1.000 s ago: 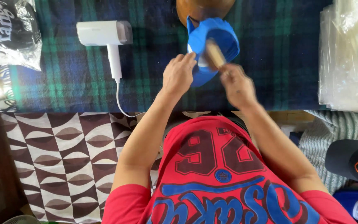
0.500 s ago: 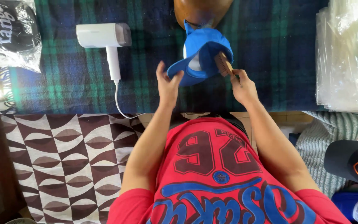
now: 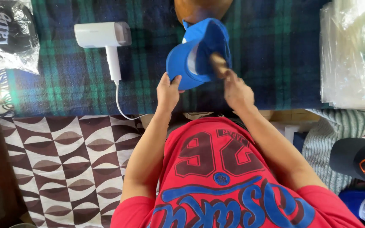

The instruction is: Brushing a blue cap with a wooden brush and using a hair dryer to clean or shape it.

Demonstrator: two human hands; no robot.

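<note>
The left hand [image 3: 168,92] is pinching the brim of a blue cap [image 3: 197,52] held above the plaid blanket [image 3: 271,50]. The right hand [image 3: 237,92] is gripping a wooden brush [image 3: 218,63] pressed against the cap's crown, just right of the brim.

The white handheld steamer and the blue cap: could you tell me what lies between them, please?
In the head view, only bare plaid blanket lies between the white handheld steamer and the blue cap.

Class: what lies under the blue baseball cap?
Under the blue baseball cap lies a dark blue-and-green plaid blanket; behind its top, a brown rounded wooden form shows. The surface beneath the blanket is covered.
</note>
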